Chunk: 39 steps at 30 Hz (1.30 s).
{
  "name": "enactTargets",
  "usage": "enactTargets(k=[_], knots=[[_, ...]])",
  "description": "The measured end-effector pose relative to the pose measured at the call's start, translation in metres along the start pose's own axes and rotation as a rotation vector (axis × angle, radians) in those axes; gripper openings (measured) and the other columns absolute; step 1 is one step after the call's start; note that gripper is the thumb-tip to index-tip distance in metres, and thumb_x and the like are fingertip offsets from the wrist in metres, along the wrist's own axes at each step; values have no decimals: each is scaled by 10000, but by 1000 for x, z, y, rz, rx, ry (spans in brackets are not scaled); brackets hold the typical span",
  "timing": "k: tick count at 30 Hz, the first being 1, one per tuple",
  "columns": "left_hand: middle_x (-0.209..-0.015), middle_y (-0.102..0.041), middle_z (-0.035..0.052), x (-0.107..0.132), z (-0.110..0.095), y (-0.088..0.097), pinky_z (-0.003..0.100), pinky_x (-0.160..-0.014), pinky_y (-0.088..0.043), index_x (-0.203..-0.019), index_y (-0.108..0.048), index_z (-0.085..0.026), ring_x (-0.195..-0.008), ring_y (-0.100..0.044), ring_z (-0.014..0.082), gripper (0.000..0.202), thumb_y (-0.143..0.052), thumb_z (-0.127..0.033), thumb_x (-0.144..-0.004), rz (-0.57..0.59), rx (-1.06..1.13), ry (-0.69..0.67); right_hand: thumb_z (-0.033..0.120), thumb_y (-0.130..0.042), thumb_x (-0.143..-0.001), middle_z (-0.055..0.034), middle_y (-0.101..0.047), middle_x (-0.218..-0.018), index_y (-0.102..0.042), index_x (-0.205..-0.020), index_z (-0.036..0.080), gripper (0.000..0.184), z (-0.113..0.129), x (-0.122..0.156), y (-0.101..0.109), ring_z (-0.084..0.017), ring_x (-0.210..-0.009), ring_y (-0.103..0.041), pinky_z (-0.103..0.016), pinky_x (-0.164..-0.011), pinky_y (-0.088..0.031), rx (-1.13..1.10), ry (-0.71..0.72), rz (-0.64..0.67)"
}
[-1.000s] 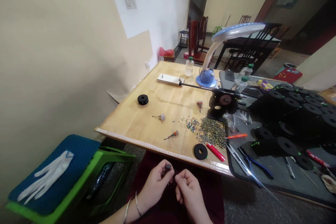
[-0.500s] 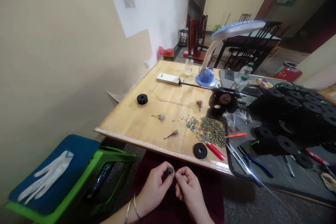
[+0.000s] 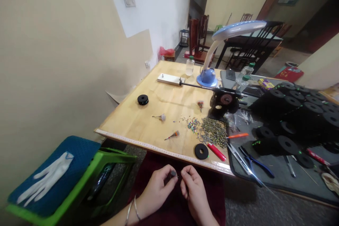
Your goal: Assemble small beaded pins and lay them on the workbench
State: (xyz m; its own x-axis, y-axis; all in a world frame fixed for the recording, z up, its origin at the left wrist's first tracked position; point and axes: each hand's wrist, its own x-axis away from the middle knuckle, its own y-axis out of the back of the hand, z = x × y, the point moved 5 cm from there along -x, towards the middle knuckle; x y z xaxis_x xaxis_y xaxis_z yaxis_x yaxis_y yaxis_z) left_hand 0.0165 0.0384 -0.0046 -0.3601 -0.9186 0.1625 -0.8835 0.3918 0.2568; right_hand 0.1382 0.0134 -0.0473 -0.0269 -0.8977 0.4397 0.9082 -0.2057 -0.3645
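My left hand is closed in a pinch, with a small dark grey piece showing between thumb and forefinger; its kind is too small to tell. Just to the right, my right hand is also pinched, and whatever it holds is too fine to see. A narrow gap separates the fingertips. Both hands hover over my lap, in front of the table edge. Nearest to them on the table lie a black foam ring and a red-handled piece. Behind these is a pile of small striped metallic pieces beside coloured beads.
A clamp-like vise with a rod and a blue lamp stand farther back. Pliers, scissors and black foam spools lie on the grey mat at right. A green stool with a white glove is at left.
My hands have moved slightly apart; the right fingertips have drawn away to the right from the left ones. The small grey piece stays in my left hand.
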Motion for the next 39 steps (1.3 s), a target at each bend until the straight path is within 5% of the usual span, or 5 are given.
enactTargets(k=[13, 23, 29, 39], knots=[[-570, -468, -38, -4, -5, -1, 216, -528, -319, -643, -555, -174, -550, -388, 117, 160, -557, -216, -797, -31, 52, 13, 555, -667, -742, 141, -269, -450, -457, -727, 217, 399, 2, 0, -5, -61, -408, -160, -196, -397, -113, 11, 39, 20], [-620, -612, 10, -8, -2, 1, 226, -568, -383, -712, -663, -155, -589, -499, 144, 147, -621, -272, -790, -21, 85, 62, 528, -646, -763, 115, -323, -491, -488, -747, 208, 358, 7, 4, -6, -73, -442, -213, -195, -420, -146, 21, 24, 44], [-628, -541, -19, -11, -2, 11, 223, -572, -392, -758, -588, -178, -590, -480, 138, 179, -556, -328, -850, -79, 168, 49, 317, -641, -735, 81, -392, -497, -522, -612, 185, 216, 15, 6, -7, -81, -466, -282, -205, -445, -228, 303, 98, 76], [-581, -495, -34, -12, -2, 13, 233, -568, -393, -739, -561, -187, -567, -466, 139, 223, -532, -362, -874, -135, 159, 32, 179, -491, -666, 107, -359, -414, -417, -567, 224, 131, 13, 9, -6, -65, -370, -271, -195, -383, -197, 330, 109, 39]])
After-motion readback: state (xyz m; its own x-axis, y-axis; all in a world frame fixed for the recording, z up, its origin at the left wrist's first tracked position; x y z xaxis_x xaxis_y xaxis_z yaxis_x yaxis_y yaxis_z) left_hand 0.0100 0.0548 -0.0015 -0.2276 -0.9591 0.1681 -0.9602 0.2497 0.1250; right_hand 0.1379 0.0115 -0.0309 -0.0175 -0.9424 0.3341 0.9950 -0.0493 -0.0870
